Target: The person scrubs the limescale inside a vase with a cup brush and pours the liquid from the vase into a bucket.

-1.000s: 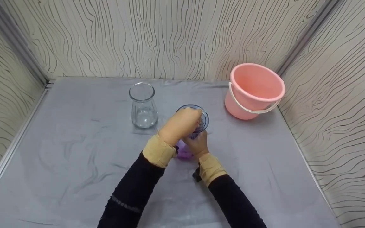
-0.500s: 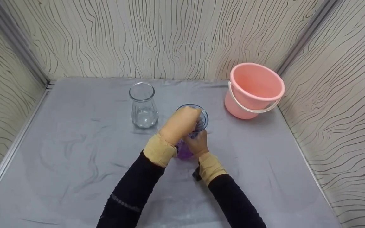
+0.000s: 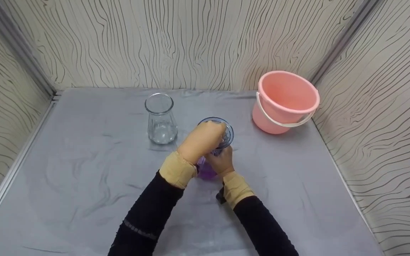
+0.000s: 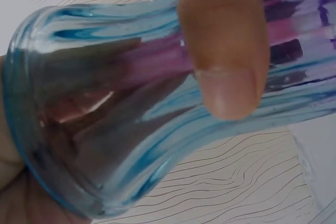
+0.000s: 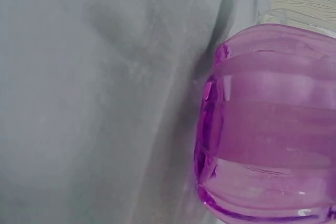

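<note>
On the gray cloth (image 3: pixel 66 160) stands a pink bucket (image 3: pixel 285 117). Left of the bucket and nearer is a blue-purple vase (image 3: pixel 207 172), gripped by the right hand (image 3: pixel 222 160); farther left, a clear vase (image 3: pixel 162 122). The left hand (image 3: pixel 201 140) meets the blue-purple mouth, its hold hidden.

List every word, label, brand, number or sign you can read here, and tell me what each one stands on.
None can be read in any view.
Blue-and-purple vase: no lettering where it shows; part is covered.
Clear glass vase, pink bucket: no print shows.
Walls: only a wood-grain pattern.
Left sleeve: a pale band, too small to read if it bears letters.
</note>
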Demonstrator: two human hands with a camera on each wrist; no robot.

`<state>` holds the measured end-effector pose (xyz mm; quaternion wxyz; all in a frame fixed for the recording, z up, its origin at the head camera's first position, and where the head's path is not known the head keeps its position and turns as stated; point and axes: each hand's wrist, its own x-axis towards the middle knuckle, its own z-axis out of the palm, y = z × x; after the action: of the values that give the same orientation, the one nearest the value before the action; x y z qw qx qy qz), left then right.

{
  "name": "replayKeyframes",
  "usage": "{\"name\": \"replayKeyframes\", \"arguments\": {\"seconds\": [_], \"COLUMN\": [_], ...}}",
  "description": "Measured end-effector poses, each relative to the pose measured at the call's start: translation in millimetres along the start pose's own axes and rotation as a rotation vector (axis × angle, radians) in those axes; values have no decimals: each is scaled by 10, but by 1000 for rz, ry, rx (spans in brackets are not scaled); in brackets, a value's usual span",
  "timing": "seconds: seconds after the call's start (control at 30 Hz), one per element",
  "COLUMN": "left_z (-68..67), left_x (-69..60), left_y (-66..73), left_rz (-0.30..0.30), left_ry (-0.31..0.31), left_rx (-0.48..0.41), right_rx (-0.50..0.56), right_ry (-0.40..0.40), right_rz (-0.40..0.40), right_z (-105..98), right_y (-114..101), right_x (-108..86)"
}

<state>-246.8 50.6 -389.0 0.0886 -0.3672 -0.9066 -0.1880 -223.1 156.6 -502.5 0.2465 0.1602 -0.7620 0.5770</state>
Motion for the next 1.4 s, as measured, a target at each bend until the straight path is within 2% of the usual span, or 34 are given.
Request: {"name": "replayKeyframes", "arguments": {"seconds": [0.23,0.37,0.53,0.67,0.87,1.13,1.3,1.4], "left_z": [2,-14,-46,-48,-38,-52,-44,-28], "left_x": [-6,1,11,19,9,-13,-13,1], "left_y": [0,-7,-19,-33,-60,-54,-45,-31], "left_rz": [35,23,-29,-33,-5,3,-16,-27], "left_ry": [-4,-26,-78,-93,-84,-52,-20,-2], "left_rx": [6,-59,-186,-191,-203,-212,-205,-185], "right_rx": [-25,-12,58,87,52,50,24,-25], "right_ry": [4,10,8,-3,-12,-12,-10,6], "right_rz": [-72,-104,-76,-49,-56,-73,-52,-27], "right_z": [-15,-14,0,7,25,64,55,44], "right_y": [61,84,84,57,60,500,477,441], "right_x": [-2,0,-2,-7,-35,-72,-58,-45]}}
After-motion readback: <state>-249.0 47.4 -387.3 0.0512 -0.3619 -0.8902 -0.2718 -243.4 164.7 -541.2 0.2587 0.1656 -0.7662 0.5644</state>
